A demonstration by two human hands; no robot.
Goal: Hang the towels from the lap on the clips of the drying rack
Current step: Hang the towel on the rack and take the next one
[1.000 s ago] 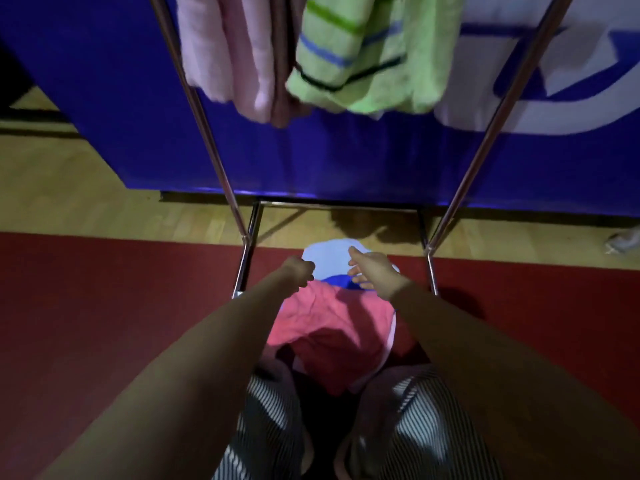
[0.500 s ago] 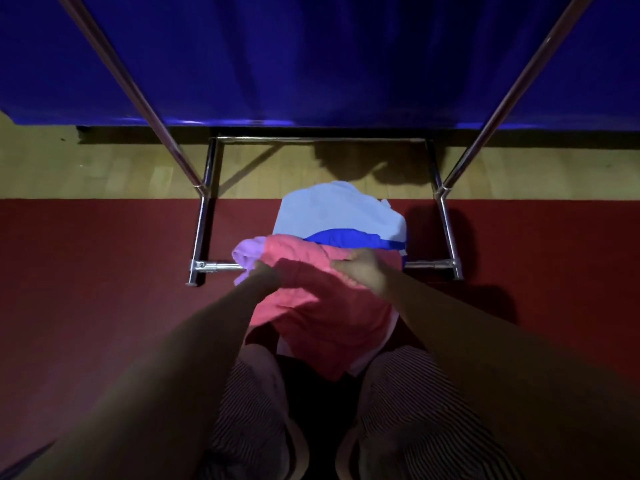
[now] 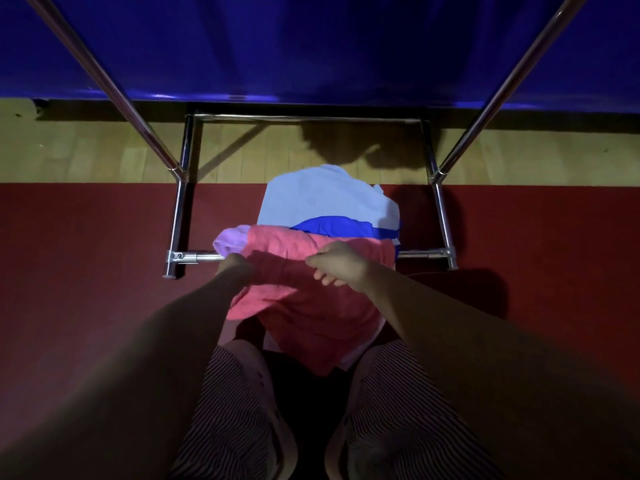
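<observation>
Hands (left [image 3: 236, 268], right [image 3: 341, 264]) grip pink towel [image 3: 304, 306].

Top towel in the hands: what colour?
Plain pink towel, no pattern visible; shows best in the head view.

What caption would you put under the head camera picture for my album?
Left hand and right hand grip the pink towel on the lap, in front of the drying rack.

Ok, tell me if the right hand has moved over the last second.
Yes. Right hand pulled back from over the blue stripe toward the body, onto the pink towel.
</observation>
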